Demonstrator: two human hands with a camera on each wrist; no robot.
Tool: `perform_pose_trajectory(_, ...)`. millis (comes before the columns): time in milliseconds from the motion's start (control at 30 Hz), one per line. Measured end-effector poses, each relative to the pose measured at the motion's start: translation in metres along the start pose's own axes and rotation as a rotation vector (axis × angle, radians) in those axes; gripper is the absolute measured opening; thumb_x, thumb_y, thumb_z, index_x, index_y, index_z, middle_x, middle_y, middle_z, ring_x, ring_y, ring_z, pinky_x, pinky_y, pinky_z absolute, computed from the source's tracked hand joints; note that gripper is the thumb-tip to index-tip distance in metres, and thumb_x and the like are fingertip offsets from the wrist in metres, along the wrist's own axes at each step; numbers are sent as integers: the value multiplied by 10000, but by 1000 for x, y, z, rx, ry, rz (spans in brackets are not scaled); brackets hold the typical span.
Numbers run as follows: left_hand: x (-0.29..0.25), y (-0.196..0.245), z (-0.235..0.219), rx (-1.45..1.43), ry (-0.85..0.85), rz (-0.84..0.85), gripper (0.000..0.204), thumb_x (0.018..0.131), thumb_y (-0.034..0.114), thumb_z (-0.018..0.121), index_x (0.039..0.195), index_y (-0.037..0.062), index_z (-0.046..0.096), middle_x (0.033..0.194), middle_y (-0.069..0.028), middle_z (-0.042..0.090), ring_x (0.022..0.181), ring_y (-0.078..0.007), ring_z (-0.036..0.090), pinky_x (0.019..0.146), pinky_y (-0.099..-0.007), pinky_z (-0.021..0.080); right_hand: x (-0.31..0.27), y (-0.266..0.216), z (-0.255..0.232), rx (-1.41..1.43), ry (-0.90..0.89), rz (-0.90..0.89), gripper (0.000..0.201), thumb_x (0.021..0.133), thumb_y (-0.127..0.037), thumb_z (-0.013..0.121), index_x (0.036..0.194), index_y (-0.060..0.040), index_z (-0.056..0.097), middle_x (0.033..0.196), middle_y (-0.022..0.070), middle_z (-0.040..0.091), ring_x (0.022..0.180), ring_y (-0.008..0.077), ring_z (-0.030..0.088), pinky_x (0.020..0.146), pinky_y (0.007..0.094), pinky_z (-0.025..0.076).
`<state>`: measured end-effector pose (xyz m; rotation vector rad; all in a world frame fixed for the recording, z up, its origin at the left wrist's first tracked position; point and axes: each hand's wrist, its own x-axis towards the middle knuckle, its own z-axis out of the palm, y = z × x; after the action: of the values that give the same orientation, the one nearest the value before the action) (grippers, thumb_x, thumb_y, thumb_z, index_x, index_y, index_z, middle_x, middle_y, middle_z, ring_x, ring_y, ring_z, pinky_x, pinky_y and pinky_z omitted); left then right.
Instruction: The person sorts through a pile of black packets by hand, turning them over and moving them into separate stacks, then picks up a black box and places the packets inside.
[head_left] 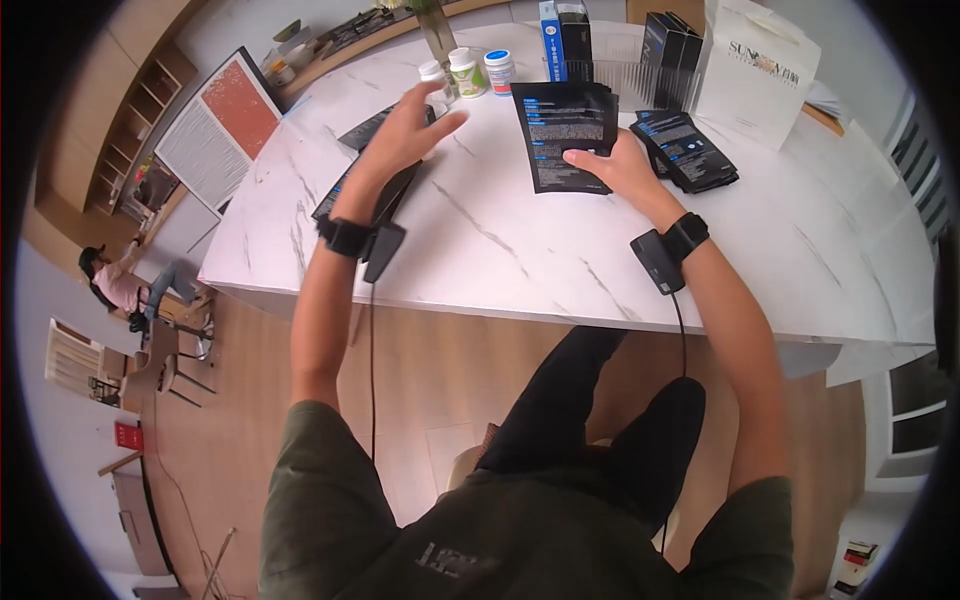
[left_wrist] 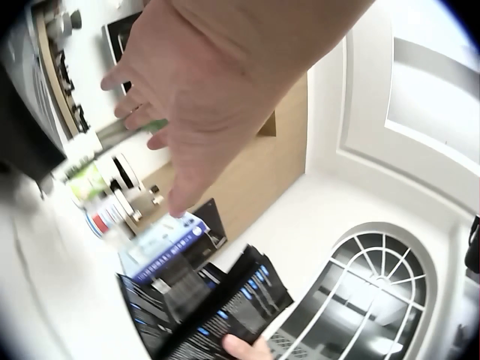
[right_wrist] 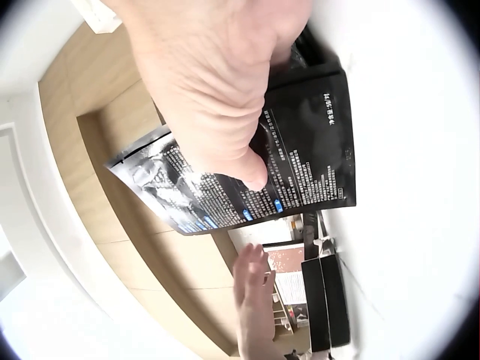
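Note:
My right hand (head_left: 625, 170) grips a black printed pouch (head_left: 565, 135), thumb across its front, held above the table; in the right wrist view the thumb lies on the pouch (right_wrist: 307, 142) too. My left hand (head_left: 405, 135) is raised with fingers spread and holds nothing, over black pouches (head_left: 395, 195) at the left of the table. The left wrist view shows the left hand (left_wrist: 191, 105) apart from the pouches (left_wrist: 240, 307). More black pouches (head_left: 690, 150) lie stacked just right of the right hand.
White bottles (head_left: 467, 75) and a vase (head_left: 433, 35) stand at the back. Beside them are a blue box (head_left: 552, 40), a clear holder (head_left: 625, 85), black boxes (head_left: 670, 60) and a white paper bag (head_left: 755, 75). A seated person (head_left: 130, 285) is at far left.

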<state>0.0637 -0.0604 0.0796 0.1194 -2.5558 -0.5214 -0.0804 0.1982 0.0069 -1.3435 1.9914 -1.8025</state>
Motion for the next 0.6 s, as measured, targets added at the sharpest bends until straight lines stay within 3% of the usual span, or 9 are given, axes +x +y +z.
perform_pose_trajectory(33, -9, -9, -14, 143, -26, 4, 690, 817, 458, 650, 1247, -51, 468, 1224, -264, 531, 1171, -356, 508, 978, -387, 396, 0, 1, 1, 10, 1, 1, 417, 754, -170, 751, 1077, 36, 586, 996, 131, 668, 897, 188, 633, 812, 288, 497)
perform_pose_trajectory(167, -46, -59, -44, 342, -212, -282, 943, 700, 577, 701, 1304, -78, 394, 1202, -323, 509, 1170, -399, 502, 971, -419, 414, 7, 19, 4, -5, 19, -49, 387, 764, -157, 734, 1071, 36, 597, 993, 134, 669, 896, 190, 636, 806, 290, 498)
perform_pose_trajectory(333, -66, -58, -45, 489, -338, -517, 1076, 631, 588, 744, 1388, -36, 299, 1199, -351, 480, 1137, -452, 506, 954, -439, 426, 5, 19, 5, 63, 68, -30, 370, 774, -173, 726, 1055, 37, 610, 991, 123, 671, 886, 171, 634, 787, 280, 495)
perform_pose_trajectory(433, -63, -30, -39, 313, -215, -282, 1038, 651, 535, 751, 1403, -8, 284, 1176, -332, 492, 1114, -433, 520, 948, -444, 425, 3, 4, -2, 199, 151, -11, 349, 777, -162, 722, 1045, 32, 612, 983, 108, 670, 881, 152, 626, 795, 274, 491)
perform_pose_trajectory(500, -58, -9, -26, 345, -93, -25, 1000, 623, 438, 785, 1413, 60, 300, 1198, -279, 468, 1130, -397, 482, 952, -464, 398, 4, -2, -7, 316, 231, 11, 330, 769, -173, 726, 1019, 23, 634, 969, 108, 676, 862, 152, 635, 761, 274, 494)
perform_pose_trajectory(600, -48, 27, -4, 415, -32, 179, 997, 568, 368, 813, 1407, 129, 330, 1249, -239, 414, 1143, -382, 431, 962, -481, 354, 7, -14, -15, 807, 310, -16, 288, 795, -104, 694, 1049, 1, 608, 1004, 75, 655, 869, 140, 632, 764, 278, 509)
